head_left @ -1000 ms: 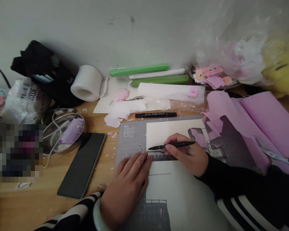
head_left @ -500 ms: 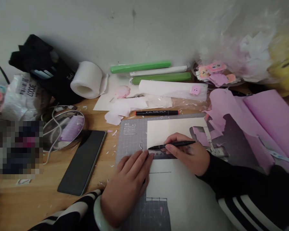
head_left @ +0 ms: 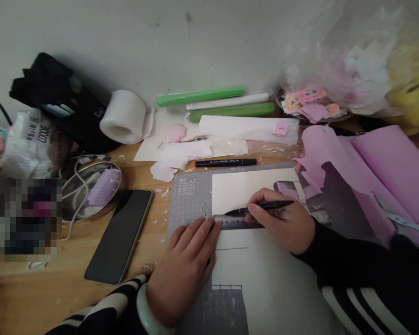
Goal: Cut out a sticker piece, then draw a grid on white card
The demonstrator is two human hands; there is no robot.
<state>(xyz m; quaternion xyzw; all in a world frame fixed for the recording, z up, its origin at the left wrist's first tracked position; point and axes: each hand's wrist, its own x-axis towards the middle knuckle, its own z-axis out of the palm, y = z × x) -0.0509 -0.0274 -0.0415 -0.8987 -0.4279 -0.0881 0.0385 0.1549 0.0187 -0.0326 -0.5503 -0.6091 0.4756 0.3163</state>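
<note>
My right hand [head_left: 286, 225] is closed round a slim black pen [head_left: 238, 211], its tip at the upper edge of a clear ruler [head_left: 242, 223]. That ruler lies across a cream sheet of paper [head_left: 253, 188]. With fingers stretched out flat, my left hand [head_left: 188, 263] presses on the ruler's left end. Short black lines are drawn on the lower part of the sheet, beside its cut-out corner. Beneath the paper is a grey cutting mat [head_left: 190, 200]. My right hand hides part of the ruler.
A phone [head_left: 120, 237] and a round metal tin [head_left: 117, 200] stand left. Behind the mat are a black marker [head_left: 226, 163], paper scraps [head_left: 181, 156] and green rolls [head_left: 202, 96]. Scissors [head_left: 401, 221] rest on pink paper [head_left: 394, 167] at right. A toilet roll [head_left: 124, 116] stands back left.
My right hand has moved right with the pen, the tip sliding along the ruler's upper edge away from my left fingers. My left hand stays on the ruler.
</note>
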